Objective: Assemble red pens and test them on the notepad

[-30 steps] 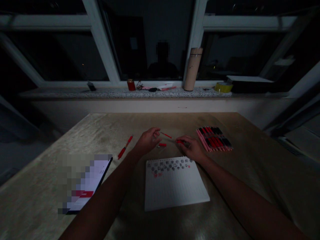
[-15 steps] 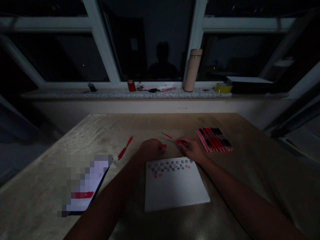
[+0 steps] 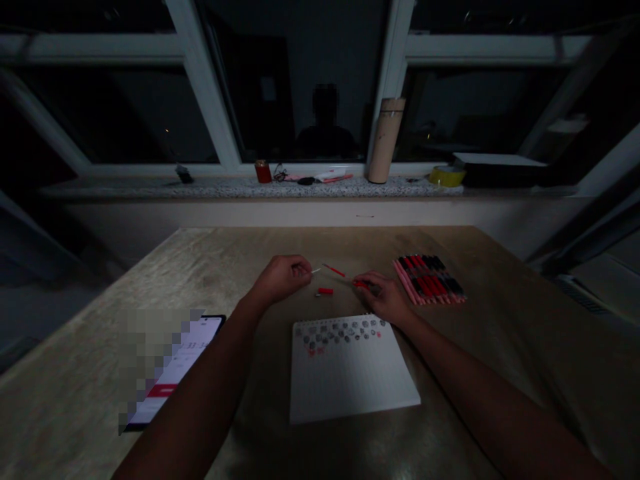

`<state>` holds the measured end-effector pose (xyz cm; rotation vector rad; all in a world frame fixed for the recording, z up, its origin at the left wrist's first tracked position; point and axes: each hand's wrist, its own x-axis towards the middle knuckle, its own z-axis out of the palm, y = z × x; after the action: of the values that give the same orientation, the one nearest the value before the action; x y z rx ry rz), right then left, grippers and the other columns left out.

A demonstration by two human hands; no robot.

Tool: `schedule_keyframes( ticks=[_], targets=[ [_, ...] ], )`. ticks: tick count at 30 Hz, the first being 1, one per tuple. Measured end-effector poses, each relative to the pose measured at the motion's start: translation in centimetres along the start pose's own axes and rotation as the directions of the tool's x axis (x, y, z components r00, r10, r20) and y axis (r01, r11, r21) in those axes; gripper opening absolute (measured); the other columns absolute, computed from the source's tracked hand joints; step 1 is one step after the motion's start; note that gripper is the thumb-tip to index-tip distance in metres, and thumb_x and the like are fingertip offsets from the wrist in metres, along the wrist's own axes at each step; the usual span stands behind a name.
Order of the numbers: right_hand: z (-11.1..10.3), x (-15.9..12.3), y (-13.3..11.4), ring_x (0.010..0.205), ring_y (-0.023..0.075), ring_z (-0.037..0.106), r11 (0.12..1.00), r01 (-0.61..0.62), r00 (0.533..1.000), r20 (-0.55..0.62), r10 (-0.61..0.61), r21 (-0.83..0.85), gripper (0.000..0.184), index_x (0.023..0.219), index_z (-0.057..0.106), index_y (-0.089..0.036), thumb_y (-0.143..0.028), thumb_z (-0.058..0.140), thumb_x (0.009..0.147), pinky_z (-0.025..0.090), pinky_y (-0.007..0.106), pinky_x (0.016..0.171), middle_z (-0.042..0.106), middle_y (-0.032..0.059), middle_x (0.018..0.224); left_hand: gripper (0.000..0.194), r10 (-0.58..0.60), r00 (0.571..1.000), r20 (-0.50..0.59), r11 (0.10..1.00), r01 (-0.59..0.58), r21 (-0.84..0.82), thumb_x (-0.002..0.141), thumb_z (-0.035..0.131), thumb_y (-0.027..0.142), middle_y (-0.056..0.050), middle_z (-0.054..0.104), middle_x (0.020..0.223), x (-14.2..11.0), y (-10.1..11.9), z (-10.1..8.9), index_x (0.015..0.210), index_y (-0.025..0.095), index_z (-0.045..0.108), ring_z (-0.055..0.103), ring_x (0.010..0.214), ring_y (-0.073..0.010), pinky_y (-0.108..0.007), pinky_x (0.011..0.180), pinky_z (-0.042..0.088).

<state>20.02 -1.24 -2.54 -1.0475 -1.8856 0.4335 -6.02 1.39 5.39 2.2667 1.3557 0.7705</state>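
Whereas half a second ago it covered the red cap (image 3: 325,291), the left hand (image 3: 281,279) now pinches a thin refill (image 3: 316,270) above the counter (image 3: 500,320), its grip pressed together, while the right hand (image 3: 384,298) pins the red pen barrel (image 3: 359,283) just left of the pen bundle (image 3: 429,278).

A dim room at night, most likely a home study corner or small office: a plain wooden table (image 3: 150,280) stands against a wide window (image 3: 300,87) with white frames and dark panes. The stone windowsill (image 3: 225,188) holds household clutter, a tall beige flask (image 3: 385,140), a small red can (image 3: 262,171), a roll of yellow tape (image 3: 447,175). On the table lie a spiral notebook (image 3: 350,373), a lit phone (image 3: 175,373) and a pack of red and black pens (image 3: 429,279)
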Motion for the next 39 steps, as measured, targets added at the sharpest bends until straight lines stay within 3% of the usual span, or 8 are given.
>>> schedule_keyframes(
  ticks=[5, 19, 28, 34, 39],
  targets=[
    [-0.2, 0.1, -0.3, 0.088, 0.0199, 0.061, 1.000, 0.011, 1.000, 0.009, -0.011, -0.005, 0.020, 0.096, 0.066, -0.019, -0.020, 0.055, 0.080, 0.047, 0.036, 0.081, 0.067, 0.0078, 0.093, 0.018, -0.021, 0.997, -0.070, 0.979, 0.006, -0.206, 0.072, 0.059, 0.028, -0.003, 0.066, 0.073, 0.1, -0.1, -0.8, 0.080, 0.013, 0.066, 0.057, 0.064, -0.0114, -0.022, 0.060, 0.044],
    [-0.1, 0.1, -0.4, 0.088, 0.0195, 0.060, 0.999, 0.052, 0.998, 0.046, -0.052, 0.003, 0.018, 0.097, 0.066, -0.020, -0.021, 0.055, 0.083, 0.048, 0.035, 0.080, 0.065, 0.0077, 0.092, 0.016, -0.011, 0.999, -0.032, 0.961, 0.002, -0.277, 0.073, 0.058, 0.029, -0.003, 0.067, 0.072, 0.0, 0.3, -0.5, 0.078, 0.016, 0.066, 0.056, 0.062, -0.0112, -0.022, 0.060, 0.045],
    [0.1, 0.0, -1.1, 0.087, 0.0204, 0.060, 0.987, 0.144, 0.988, 0.063, -0.140, -0.068, 0.020, 0.100, 0.065, -0.021, -0.023, 0.054, 0.084, 0.047, 0.037, 0.080, 0.066, 0.0079, 0.094, 0.020, 0.021, 0.998, 0.054, 0.962, -0.006, -0.271, 0.075, 0.059, 0.032, -0.003, 0.068, 0.076, 0.2, 0.3, 1.9, 0.081, 0.015, 0.067, 0.060, 0.068, -0.0132, -0.023, 0.062, 0.045],
    [0.0, 0.0, -1.6, 0.088, 0.0200, 0.059, 0.986, 0.160, 0.986, 0.055, -0.157, -0.051, 0.020, 0.102, 0.065, -0.021, -0.024, 0.053, 0.086, 0.046, 0.037, 0.080, 0.065, 0.0080, 0.094, 0.017, -0.026, 0.998, 0.063, 0.923, 0.049, -0.383, 0.070, 0.064, 0.030, -0.005, 0.069, 0.074, 0.2, 1.0, 2.6, 0.076, 0.014, 0.067, 0.061, 0.068, -0.0140, -0.024, 0.063, 0.047],
    [-0.1, -0.1, -2.4, 0.090, 0.0202, 0.059, 0.988, 0.152, 0.987, 0.052, -0.153, 0.018, 0.023, 0.105, 0.064, -0.022, -0.027, 0.051, 0.088, 0.048, 0.036, 0.079, 0.064, 0.0090, 0.096, 0.025, -0.093, 0.994, 0.058, 0.835, 0.110, -0.539, 0.067, 0.069, 0.034, -0.004, 0.067, 0.067, 0.1, 0.9, 2.6, 0.078, 0.012, 0.066, 0.058, 0.059, -0.0119, -0.022, 0.054, 0.044]
  ],
)
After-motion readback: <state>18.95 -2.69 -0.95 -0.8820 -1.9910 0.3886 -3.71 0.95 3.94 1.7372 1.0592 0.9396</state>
